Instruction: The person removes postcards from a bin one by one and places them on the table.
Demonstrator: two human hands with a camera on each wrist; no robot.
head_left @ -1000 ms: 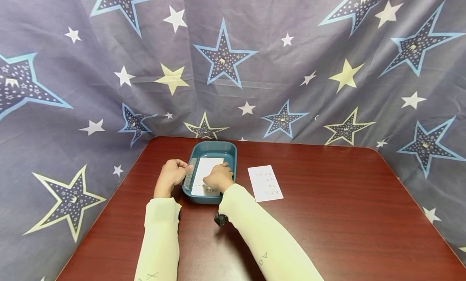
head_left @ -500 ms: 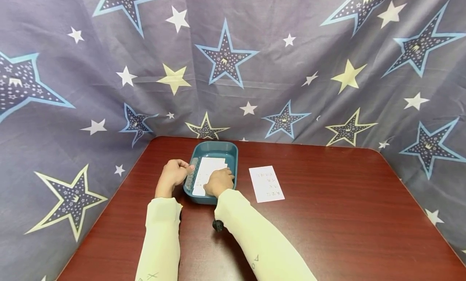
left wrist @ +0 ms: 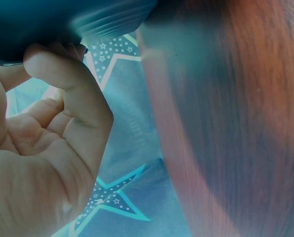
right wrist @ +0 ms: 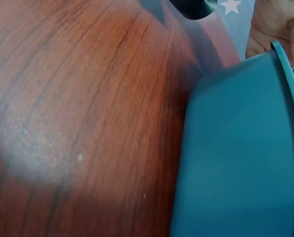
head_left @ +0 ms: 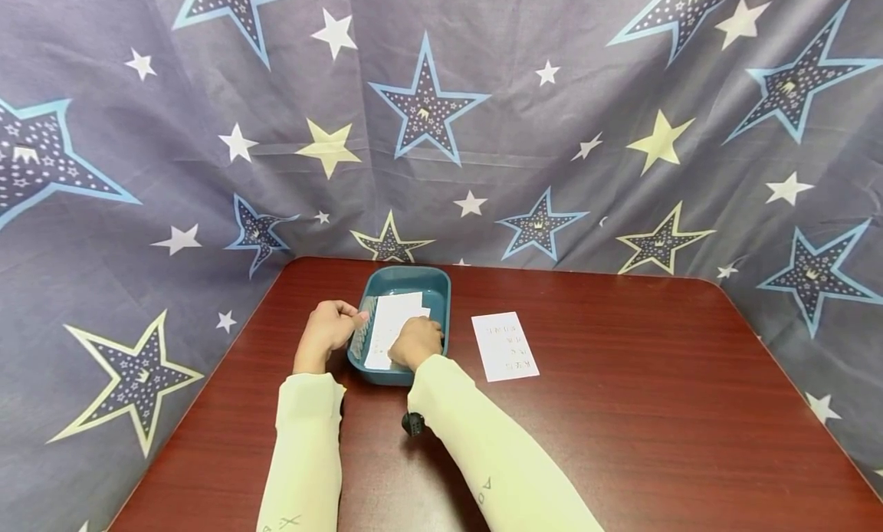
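A teal tray [head_left: 441,287] stands at the back left of the table. In the head view my left hand [head_left: 327,333] pinches its left rim, thumb over the edge. The left wrist view shows that hand's bent fingers [left wrist: 63,74] up against the tray's outer wall [left wrist: 53,24]. White paper cards [head_left: 393,317] overlap on the tray floor, faint marks near their lower part. My right hand [head_left: 417,342] is over their lower right; its fingertips are hidden, so I cannot tell whether it holds a card. Along the tray's left inner side runs a grey, ribbed row [head_left: 360,336].
Right of the tray, a white sheet [head_left: 503,346] with several handwritten lines lies on the red-brown table [head_left: 655,394]. A grey curtain with stars [head_left: 441,172] hangs behind. A small black device [head_left: 412,423] sits under the right cuff.
My right hand has shifted slightly, and the upper card has slid a little and turned, showing more of another card's edge on the right. My left hand has stayed at the tray rim.
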